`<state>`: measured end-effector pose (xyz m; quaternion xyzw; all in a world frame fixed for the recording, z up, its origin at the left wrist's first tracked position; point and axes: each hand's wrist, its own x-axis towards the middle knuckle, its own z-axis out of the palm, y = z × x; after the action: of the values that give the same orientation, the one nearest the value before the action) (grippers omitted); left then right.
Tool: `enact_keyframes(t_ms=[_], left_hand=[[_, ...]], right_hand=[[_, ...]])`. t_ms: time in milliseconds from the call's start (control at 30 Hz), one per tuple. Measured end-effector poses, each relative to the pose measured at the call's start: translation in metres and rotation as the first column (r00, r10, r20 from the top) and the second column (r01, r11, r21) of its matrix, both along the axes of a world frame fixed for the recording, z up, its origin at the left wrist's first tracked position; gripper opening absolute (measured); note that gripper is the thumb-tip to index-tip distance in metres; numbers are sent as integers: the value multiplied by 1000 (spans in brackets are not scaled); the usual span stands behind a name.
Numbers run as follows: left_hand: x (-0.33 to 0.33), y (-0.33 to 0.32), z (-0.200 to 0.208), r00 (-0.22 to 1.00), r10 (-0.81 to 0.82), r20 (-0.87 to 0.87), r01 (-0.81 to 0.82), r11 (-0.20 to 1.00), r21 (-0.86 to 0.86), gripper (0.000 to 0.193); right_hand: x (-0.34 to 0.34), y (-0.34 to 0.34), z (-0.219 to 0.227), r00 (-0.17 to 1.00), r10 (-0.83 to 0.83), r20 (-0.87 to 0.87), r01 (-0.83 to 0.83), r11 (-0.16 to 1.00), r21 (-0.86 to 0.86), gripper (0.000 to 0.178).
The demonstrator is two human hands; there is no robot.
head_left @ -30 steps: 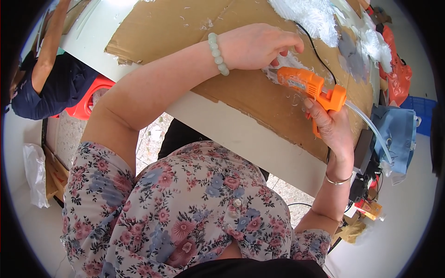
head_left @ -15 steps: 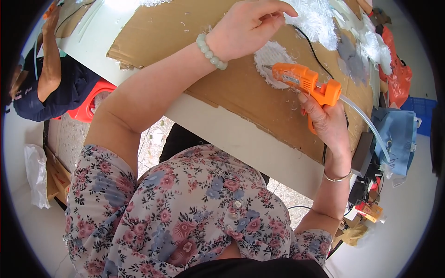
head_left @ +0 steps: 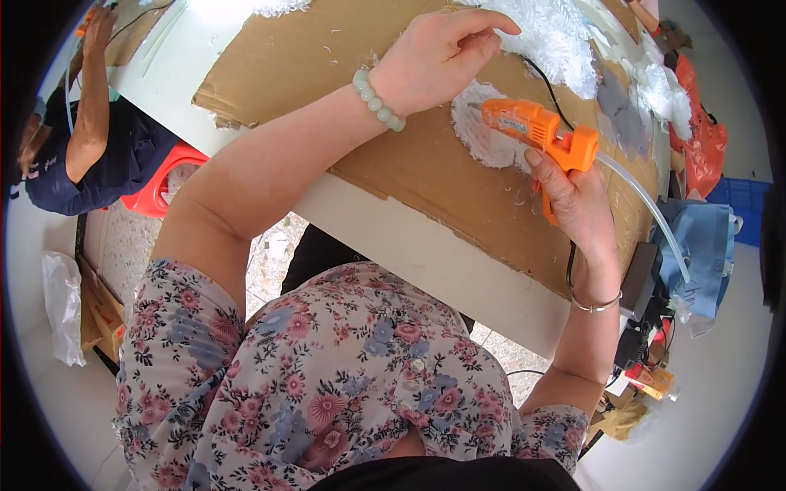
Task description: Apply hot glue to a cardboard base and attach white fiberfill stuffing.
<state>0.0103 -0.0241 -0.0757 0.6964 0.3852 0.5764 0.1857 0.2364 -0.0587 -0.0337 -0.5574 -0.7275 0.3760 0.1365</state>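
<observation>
My right hand (head_left: pixel 575 204) is wrapped round the handle of an orange hot glue gun (head_left: pixel 528 121). A long translucent glue stick (head_left: pixel 647 192) trails from the gun's back end. Its nozzle points left, over a round white fuzzy pad (head_left: pixel 483 135) lying on brown cardboard (head_left: pixel 409 176). Farther up, my left hand (head_left: pixel 442 59) reaches across the cardboard beside white fluffy trim (head_left: pixel 557 49). Its index finger is bent and its thumb stands slightly apart from it, with nothing seen between them. The other fingers of that hand are largely hidden.
A black cord (head_left: pixel 550 86) crosses the cardboard beneath the gun. Grey-white pieces (head_left: pixel 626 119) and a red plastic bag (head_left: pixel 702 155) are at the right. A blue bag (head_left: pixel 704 254) hangs by the table's right edge. At the far left sits another person (head_left: pixel 90 139) beside a red stool (head_left: pixel 160 184).
The glue gun and my right hand have shifted slightly left and up. My left hand has moved a little left and down. The pad appears barely shifted.
</observation>
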Motion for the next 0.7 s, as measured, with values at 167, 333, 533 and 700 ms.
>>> enact_keyframes(t_ms=[167, 333, 533, 700], left_hand=[[-1, 7, -10, 955, 210, -211, -130, 932, 338, 19], [-2, 17, -24, 996, 62, -65, -41, 959, 281, 19], [-3, 9, -12, 996, 60, -60, -56, 996, 62, 18], [-3, 8, -12, 946, 227, -230, -136, 926, 352, 18]], right_hand=[[-6, 6, -1, 1000, 7, 0, -7, 1000, 16, 30], [-9, 7, 1, 1000, 4, -2, -4, 999, 34, 30], [2, 7, -1, 981, 32, -189, -37, 999, -25, 34], [1, 9, -7, 992, 20, -121, -20, 1000, -3, 35]])
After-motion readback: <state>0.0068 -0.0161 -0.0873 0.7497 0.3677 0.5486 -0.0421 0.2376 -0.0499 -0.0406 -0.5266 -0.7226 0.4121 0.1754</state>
